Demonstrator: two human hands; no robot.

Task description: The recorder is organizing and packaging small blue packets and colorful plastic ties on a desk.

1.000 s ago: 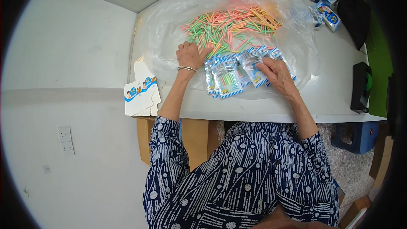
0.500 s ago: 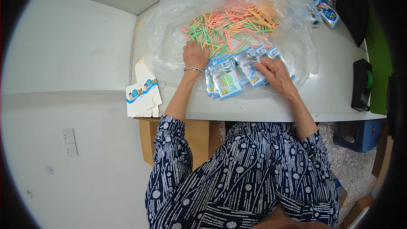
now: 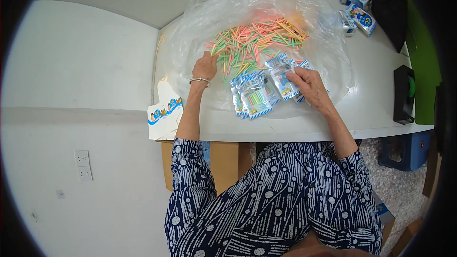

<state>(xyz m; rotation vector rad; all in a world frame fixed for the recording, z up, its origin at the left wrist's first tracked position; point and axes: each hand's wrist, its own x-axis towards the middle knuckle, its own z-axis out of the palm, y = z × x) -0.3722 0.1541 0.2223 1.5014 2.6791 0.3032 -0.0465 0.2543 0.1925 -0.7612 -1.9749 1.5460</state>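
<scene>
Thin pastel sticks (image 3: 259, 35), pink, green, yellow and orange, lie in a loose heap ahead of both hands, on a spread of clear plastic bag (image 3: 328, 47).

Left hand (image 3: 204, 68): at the near left edge of the heap, fingers curled and drawn together, tips pointing into the sticks. Looks like a pinch; I cannot tell whether any stick is caught between thumb and fingers.

Right hand (image 3: 310, 86): thumb and fingers close on the right side of a blue-and-silver sachet (image 3: 280, 82), which lies flat to that hand's left. Its contents cannot be made out. More sachets (image 3: 303, 64) lie partly beneath this hand.

Between the hands, nearer the body: overlapping packets (image 3: 255, 97), the top one showing a row of sticks through its window. Left of the left forearm: white flat cartons (image 3: 164, 120). Well beyond the right hand: small blue-and-white boxes (image 3: 358, 14).

Step in hand, my judgement: gathering sticks with the left while the right steadies the sachet. Next move would call for a small, aligned pinch from the left and a sachet mouth parted by the right; brittle-looking sticks may snap if squeezed hard.
</scene>
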